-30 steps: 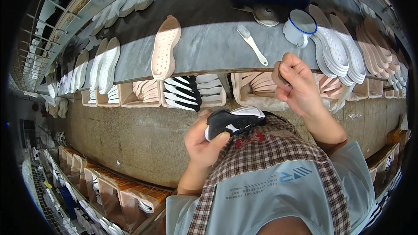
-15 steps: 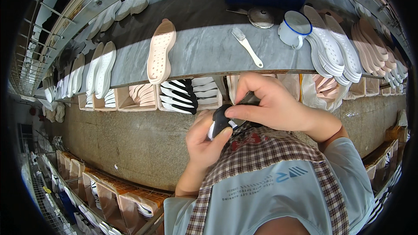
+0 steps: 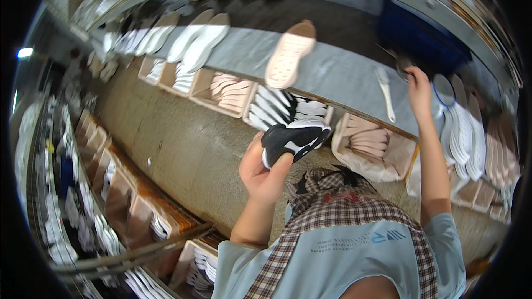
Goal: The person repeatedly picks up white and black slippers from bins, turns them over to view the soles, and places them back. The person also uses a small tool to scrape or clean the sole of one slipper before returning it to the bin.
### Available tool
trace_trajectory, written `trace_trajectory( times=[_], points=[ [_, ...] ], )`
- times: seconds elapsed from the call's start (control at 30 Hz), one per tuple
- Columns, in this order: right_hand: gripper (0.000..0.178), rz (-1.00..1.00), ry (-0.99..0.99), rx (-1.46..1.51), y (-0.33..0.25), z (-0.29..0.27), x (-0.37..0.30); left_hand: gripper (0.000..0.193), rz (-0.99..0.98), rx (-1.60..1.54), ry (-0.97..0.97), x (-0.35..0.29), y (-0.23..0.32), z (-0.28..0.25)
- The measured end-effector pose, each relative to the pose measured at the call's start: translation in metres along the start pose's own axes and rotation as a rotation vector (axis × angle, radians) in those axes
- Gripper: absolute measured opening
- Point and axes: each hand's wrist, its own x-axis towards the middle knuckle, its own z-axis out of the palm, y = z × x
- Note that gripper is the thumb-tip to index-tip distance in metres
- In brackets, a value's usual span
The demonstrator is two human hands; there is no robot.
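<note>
In my left hand (image 3: 262, 173) is a black-and-white shoe sole (image 3: 299, 139), gripped at one end between thumb and fingers and raised above the floor. My right hand (image 3: 419, 86) reaches over the grey worktable to a round metal lid (image 3: 404, 65). Its fingers are bent and closed at the lid's near edge, partly covering it and slightly blurred. A white brush (image 3: 385, 95) lies to the left of that hand. To its right stands a white enamel mug with a blue rim (image 3: 445, 91).
One pale pink sole (image 3: 291, 55) lies across the table's front edge (image 3: 332, 98). Bins of soles (image 3: 366, 143) hang below it. Stacked white soles (image 3: 464, 133) sit at the right, near a blue crate (image 3: 424, 36) at the back. A rack with more bins (image 3: 136, 188) stands at lower left.
My right hand has left the sole and stretched out to the lid on the table. The left hand keeps the sole, now turned more sideways. The whole view has swung left.
</note>
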Motion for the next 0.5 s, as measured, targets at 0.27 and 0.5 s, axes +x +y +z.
trace_trajectory(
  times=[0.27, 0.5],
  points=[
    [0.025, 0.002, -0.003, -0.137, -0.064, 0.002, 0.006, 0.042, 0.003, 0.020, 0.234, -0.008, 0.021, -0.059],
    [0.035, 0.031, -0.269, 0.458, -0.145, 0.035, -0.020, 0.045, 0.083, 0.011, 0.424, -0.035, 0.042, -0.079]
  ],
)
